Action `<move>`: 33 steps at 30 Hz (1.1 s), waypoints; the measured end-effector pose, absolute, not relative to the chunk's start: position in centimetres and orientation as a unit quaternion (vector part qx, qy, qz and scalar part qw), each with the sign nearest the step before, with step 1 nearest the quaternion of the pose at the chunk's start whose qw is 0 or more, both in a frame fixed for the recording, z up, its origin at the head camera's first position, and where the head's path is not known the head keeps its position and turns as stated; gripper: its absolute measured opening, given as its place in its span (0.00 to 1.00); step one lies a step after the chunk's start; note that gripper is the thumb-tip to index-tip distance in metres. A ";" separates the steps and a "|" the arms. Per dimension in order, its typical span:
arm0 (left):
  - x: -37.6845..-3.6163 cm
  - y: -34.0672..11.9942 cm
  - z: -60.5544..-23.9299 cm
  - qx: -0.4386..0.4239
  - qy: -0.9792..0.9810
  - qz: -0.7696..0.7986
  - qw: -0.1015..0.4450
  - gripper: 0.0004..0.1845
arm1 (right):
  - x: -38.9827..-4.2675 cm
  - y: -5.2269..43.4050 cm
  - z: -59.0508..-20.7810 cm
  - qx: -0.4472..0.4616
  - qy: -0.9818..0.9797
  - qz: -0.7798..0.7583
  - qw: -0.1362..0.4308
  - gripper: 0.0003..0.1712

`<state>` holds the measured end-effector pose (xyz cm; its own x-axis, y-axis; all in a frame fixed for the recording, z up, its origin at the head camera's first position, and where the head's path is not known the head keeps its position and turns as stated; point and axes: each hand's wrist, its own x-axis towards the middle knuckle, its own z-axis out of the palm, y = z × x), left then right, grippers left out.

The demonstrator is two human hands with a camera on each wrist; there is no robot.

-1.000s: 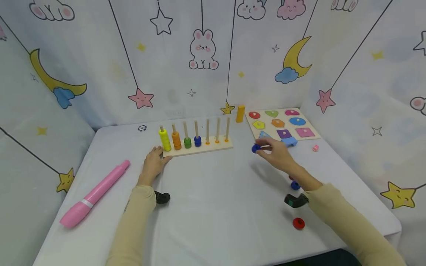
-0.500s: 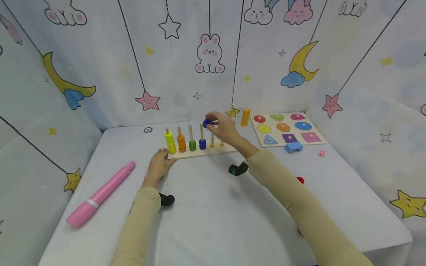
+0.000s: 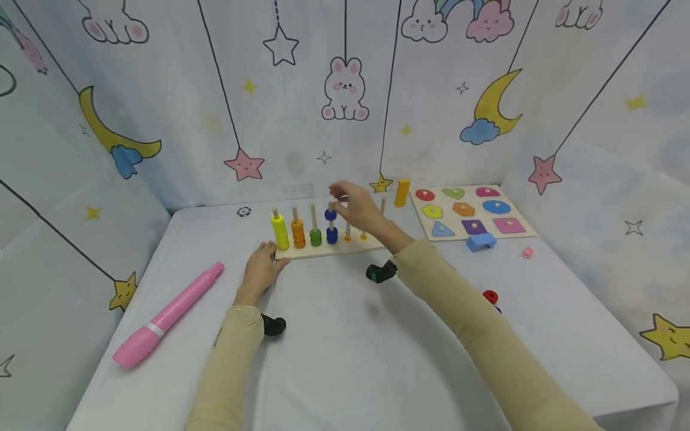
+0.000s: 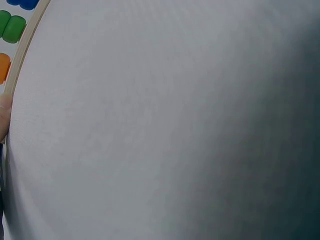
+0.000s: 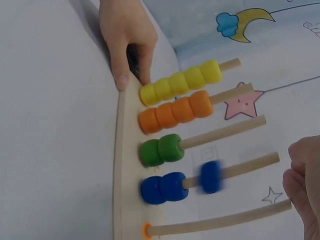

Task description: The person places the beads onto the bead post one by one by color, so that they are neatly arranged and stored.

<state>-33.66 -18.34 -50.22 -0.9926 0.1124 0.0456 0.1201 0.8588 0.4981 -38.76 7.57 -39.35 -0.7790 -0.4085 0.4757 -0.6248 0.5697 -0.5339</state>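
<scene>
A wooden bead-stacking rack (image 3: 312,254) stands on the table, its upright pegs carrying yellow beads (image 3: 280,232), orange beads (image 3: 299,233), green beads (image 3: 315,237) and blue beads (image 3: 332,235). My left hand (image 3: 257,274) holds the rack's left end, thumb at the front edge and a finger round the other side. One more blue bead (image 5: 210,177), blurred, is partway down the blue peg, apart from the two below it. My right hand (image 3: 356,206) is beside that peg's top; in the right wrist view its fingers (image 5: 300,175) are clear of the bead.
A shape puzzle board (image 3: 474,212) lies at the back right, near a yellow block (image 3: 402,193) and a blue arch block (image 3: 481,242). A small pink piece (image 3: 527,252) and a red bead (image 3: 490,296) lie to the right. At left lies a long pink object (image 3: 169,314).
My right hand has carried a blue bead from the right side to the rack and let go of it over the blue peg. The left hand has stayed at the rack's end.
</scene>
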 end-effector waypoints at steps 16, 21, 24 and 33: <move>-33.8 -18.5 -50.7 -0.066 -0.967 -0.246 0.007 0.37 | -33.6 17.6 -41.8 0.296 -0.859 0.382 0.169 0.14; -33.8 -18.4 -50.4 -0.075 -0.968 -0.240 0.006 0.37 | -30.4 23.3 -42.9 0.244 -0.890 0.363 0.129 0.13; -33.9 -18.5 -50.3 -0.071 -0.967 -0.246 0.004 0.37 | -28.5 26.6 -43.7 0.213 -0.904 0.358 0.097 0.12; -33.8 -18.4 -50.4 -0.074 -0.965 -0.250 0.006 0.37 | -22.7 33.8 -45.9 0.144 -0.932 0.324 0.079 0.14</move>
<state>-33.78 -18.40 -50.38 -0.9889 0.1404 0.0480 0.1460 0.8638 0.4823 -22.66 33.85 -45.93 -0.9462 -0.2171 0.2401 -0.3192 0.7488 -0.5809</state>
